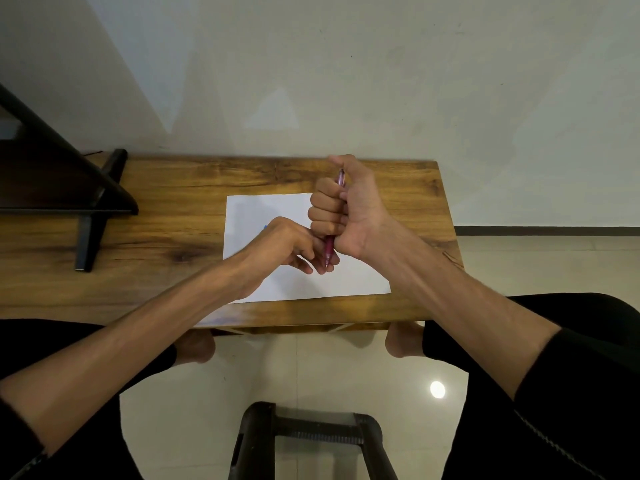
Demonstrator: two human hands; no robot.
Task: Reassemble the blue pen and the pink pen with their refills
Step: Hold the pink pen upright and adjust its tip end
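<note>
My right hand (346,209) grips the pink pen (329,249) in a fist, held upright above the white paper (263,209). The pen's top end pokes out by my thumb and its tip end sticks out below the fist. My left hand (287,242) reaches in from the left, and its fingertips pinch the pen's lower tip end. A small patch of blue (266,227), likely the blue pen, shows on the paper just behind my left hand; most of it is hidden.
The paper lies on a small wooden table (173,216) against a pale wall. A dark stand (90,216) sits on the table's left part. A black stool frame (311,438) stands on the tiled floor between my knees.
</note>
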